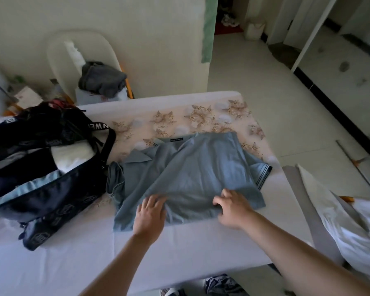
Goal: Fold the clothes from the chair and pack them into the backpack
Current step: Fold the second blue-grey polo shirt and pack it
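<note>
Head view: mid-fold, our left hand (150,212) pinches the shirt (201,167), our right hand (231,208) grips its hem alongside; next we should halve it for the backpack (41,189) further left.

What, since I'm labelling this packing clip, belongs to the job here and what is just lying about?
Job: blue polo shirt, with left hand and right hand on it; open backpack beside it; grey clothes on the chair.
Lying about: floor squeegee; white bedding at right; boxes by the wall.
</note>
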`<state>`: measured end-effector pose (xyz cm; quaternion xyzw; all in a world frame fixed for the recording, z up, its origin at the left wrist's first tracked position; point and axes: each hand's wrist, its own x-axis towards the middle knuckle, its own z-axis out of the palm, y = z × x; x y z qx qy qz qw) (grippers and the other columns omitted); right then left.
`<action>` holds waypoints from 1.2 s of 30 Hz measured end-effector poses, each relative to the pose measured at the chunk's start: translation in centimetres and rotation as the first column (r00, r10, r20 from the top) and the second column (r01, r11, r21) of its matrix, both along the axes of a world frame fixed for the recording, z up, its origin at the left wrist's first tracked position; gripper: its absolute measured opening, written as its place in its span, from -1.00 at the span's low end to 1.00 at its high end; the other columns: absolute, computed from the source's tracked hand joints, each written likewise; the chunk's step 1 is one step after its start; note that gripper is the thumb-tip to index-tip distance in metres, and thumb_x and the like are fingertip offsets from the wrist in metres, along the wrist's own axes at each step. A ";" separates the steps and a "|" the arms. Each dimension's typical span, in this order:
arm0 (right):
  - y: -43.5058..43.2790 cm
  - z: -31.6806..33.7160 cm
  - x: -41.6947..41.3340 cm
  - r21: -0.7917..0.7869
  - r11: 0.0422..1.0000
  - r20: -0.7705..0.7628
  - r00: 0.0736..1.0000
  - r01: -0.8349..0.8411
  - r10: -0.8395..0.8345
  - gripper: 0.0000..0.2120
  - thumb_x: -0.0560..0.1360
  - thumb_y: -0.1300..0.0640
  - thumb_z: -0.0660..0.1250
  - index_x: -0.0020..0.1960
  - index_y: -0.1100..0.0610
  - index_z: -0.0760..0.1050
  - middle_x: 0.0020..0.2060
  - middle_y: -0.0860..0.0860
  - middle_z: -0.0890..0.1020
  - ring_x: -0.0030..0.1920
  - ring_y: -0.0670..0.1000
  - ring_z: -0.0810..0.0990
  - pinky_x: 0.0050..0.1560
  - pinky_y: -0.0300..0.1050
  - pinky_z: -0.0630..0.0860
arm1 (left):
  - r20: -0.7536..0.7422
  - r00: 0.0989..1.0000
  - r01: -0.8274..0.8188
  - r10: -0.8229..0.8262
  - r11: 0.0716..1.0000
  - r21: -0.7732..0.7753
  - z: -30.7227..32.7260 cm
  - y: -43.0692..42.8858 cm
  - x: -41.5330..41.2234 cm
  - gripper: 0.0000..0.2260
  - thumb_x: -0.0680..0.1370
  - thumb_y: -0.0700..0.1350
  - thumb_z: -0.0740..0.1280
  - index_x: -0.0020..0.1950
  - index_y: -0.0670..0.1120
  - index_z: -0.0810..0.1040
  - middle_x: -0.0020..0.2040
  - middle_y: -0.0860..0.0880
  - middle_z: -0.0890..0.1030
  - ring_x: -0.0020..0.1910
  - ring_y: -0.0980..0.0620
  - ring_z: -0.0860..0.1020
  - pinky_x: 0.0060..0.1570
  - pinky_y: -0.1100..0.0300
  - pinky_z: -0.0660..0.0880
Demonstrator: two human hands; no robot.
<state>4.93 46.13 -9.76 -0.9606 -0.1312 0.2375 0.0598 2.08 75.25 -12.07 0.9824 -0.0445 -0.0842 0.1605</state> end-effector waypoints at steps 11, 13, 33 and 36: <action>13.8 0.3 -0.9 0.027 0.981 -0.105 0.975 -0.193 0.195 -0.38 0.51 0.02 0.28 0.55 -0.15 0.23 0.61 0.06 0.05 0.56 0.12 0.15 0.52 0.01 0.16 | -0.268 0.910 -0.340 0.316 0.939 -0.045 1.0 9.2 -2.5 -0.63 0.55 -0.11 0.28 0.37 0.02 0.46 0.30 -0.09 0.35 0.27 -0.15 0.33 0.22 0.01 0.43; 14.7 0.3 -0.5 0.005 0.980 -0.093 0.976 -0.198 0.198 -0.47 0.53 -0.01 0.29 0.49 -0.11 0.35 0.55 0.08 0.21 0.50 0.14 0.27 0.48 0.00 0.25 | -0.305 0.907 -0.295 0.290 0.955 0.031 1.9 9.8 -1.7 -0.70 0.55 -0.03 0.25 0.28 0.07 0.51 0.26 -0.07 0.40 0.27 -0.14 0.38 0.19 0.03 0.44; 13.4 -0.2 20.5 0.238 0.970 0.120 0.989 0.056 -0.086 -0.55 0.63 0.08 0.21 0.51 0.02 0.30 0.42 0.02 0.40 0.27 0.12 0.53 0.18 0.08 0.51 | -0.242 0.943 0.280 -0.227 0.935 0.215 2.5 8.5 21.8 -0.57 0.63 0.15 0.17 0.47 0.06 0.28 0.32 -0.03 0.39 0.15 -0.19 0.53 -0.01 -0.04 0.52; 13.8 -1.3 21.4 0.184 0.982 0.090 0.995 0.037 -0.054 -0.53 0.63 0.05 0.20 0.53 0.02 0.25 0.42 0.06 0.37 0.21 0.20 0.57 0.14 0.13 0.53 | -0.112 0.974 0.221 -0.199 0.942 0.251 2.8 9.6 23.1 -0.79 0.66 -0.01 0.15 0.26 0.01 0.44 0.16 -0.05 0.48 0.00 -0.15 0.57 -0.04 -0.02 0.54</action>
